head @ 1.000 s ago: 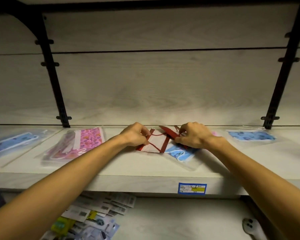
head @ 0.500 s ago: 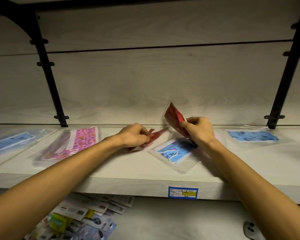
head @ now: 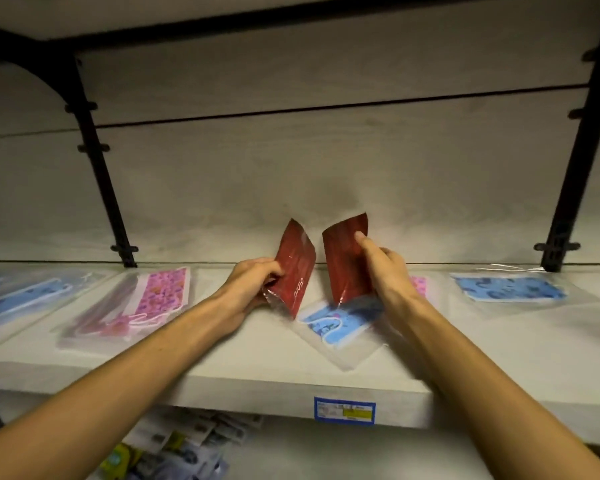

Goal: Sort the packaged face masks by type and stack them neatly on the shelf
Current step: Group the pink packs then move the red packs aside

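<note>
Each hand holds one red mask packet upright above the white shelf (head: 257, 351). My left hand (head: 253, 289) grips the left red packet (head: 297, 268) at its lower edge. My right hand (head: 383, 268) pinches the right red packet (head: 343, 258), thumb on its face. Under the right packet lies a blue patterned mask packet (head: 340, 323), slanted on the shelf. A pink patterned mask packet (head: 146, 303) lies to the left, and a sliver of another pink packet (head: 419, 285) shows behind my right wrist.
Another blue mask packet (head: 510, 289) lies at the right, and one more blue packet (head: 25, 299) at the far left. Black brackets (head: 101, 174) (head: 575, 161) stand on the back wall. A price label (head: 344, 410) marks the shelf edge. Several small packets (head: 174, 448) lie on the lower level.
Both red packets have been lifted off the shelf: the right one rose first, then the left. They now stand upright side by side, and the blue packet beneath is uncovered.
</note>
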A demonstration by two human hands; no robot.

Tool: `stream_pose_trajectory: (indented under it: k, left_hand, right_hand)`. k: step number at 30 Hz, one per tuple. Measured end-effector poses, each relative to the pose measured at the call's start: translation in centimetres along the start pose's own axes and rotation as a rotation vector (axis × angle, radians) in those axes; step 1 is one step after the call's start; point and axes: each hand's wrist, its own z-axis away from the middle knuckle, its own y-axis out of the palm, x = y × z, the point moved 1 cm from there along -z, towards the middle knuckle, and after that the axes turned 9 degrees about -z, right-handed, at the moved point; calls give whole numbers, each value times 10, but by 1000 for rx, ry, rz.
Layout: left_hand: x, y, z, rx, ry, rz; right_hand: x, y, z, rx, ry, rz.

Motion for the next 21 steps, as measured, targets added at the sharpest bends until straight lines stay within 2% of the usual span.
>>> stream_pose_trajectory:
  k: [4, 11, 21]
  left_hand:
    - [-1, 7, 9, -26, -5, 120]
    - [-13, 2, 30, 34, -25, 182]
    - [-24, -39, 85, -4, 6, 229]
  right_hand:
    - [-4, 4, 3, 15, -35, 35]
    - [0, -6, 24, 4, -167, 79]
    - [23, 9, 105, 73, -356, 86]
